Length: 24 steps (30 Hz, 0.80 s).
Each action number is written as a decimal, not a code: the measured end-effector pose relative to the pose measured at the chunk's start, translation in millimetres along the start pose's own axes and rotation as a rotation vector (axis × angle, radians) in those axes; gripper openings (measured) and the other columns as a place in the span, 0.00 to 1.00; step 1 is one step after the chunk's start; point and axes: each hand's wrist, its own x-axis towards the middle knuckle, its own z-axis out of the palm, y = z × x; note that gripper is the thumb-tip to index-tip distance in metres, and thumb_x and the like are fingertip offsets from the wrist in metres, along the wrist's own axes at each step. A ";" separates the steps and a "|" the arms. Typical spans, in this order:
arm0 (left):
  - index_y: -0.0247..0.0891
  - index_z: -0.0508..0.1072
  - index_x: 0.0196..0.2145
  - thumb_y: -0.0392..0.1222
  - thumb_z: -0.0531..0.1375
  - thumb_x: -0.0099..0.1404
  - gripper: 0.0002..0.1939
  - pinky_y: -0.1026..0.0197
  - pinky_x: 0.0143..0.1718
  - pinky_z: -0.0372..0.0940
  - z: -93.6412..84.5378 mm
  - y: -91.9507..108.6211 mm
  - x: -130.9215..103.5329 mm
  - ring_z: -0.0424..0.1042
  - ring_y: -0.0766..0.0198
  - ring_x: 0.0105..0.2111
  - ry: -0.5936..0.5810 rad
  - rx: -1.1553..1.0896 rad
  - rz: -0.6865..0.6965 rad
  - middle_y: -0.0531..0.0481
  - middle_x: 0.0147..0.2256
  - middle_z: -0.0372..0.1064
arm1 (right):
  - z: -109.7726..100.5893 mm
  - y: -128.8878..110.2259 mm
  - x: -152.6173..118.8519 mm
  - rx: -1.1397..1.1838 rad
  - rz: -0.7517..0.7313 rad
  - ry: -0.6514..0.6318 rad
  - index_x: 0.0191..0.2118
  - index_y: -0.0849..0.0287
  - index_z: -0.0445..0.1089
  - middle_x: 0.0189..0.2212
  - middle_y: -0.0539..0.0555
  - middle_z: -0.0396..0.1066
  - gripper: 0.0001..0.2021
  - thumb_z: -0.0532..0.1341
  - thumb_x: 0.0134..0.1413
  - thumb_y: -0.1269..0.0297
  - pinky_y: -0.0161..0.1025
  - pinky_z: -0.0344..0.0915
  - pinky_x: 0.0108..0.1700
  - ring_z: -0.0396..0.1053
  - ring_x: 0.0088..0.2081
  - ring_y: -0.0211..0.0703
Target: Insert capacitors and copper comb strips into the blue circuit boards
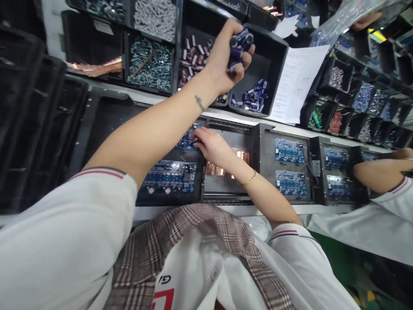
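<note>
My left hand [226,56] is raised over the bins, its fingers curled round several dark blue cylindrical capacitors [238,45]. Below it stands a black bin with more blue capacitors [254,97] at its near end. My right hand [213,146] is lower, over the upper blue circuit board [185,140] in a black tray. Its fingertips are pinched together at the board's right end, on what looks like a small blue capacitor, mostly hidden. A second circuit board [171,176] lies nearer to me in the same tray, with two pale round parts near its front edge.
Brown capacitors [195,54], small green parts [150,64] and grey parts [155,17] fill neighbouring bins. A printed sheet [298,82] lies right of the bins. More trays with boards [290,150] run rightward, where another person's arm [377,174] reaches in. Black trays [19,116] stand stacked left.
</note>
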 end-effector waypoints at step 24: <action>0.34 0.69 0.31 0.35 0.59 0.62 0.02 0.74 0.11 0.48 -82.2 -70.1 -243.6 0.64 0.74 0.20 0.458 -0.515 -0.351 0.52 0.26 0.64 | 5.2 -37.0 7.1 -0.303 -0.041 0.033 0.53 0.54 0.68 0.43 0.54 0.74 0.15 0.54 0.65 0.59 0.44 0.60 0.47 0.67 0.45 0.46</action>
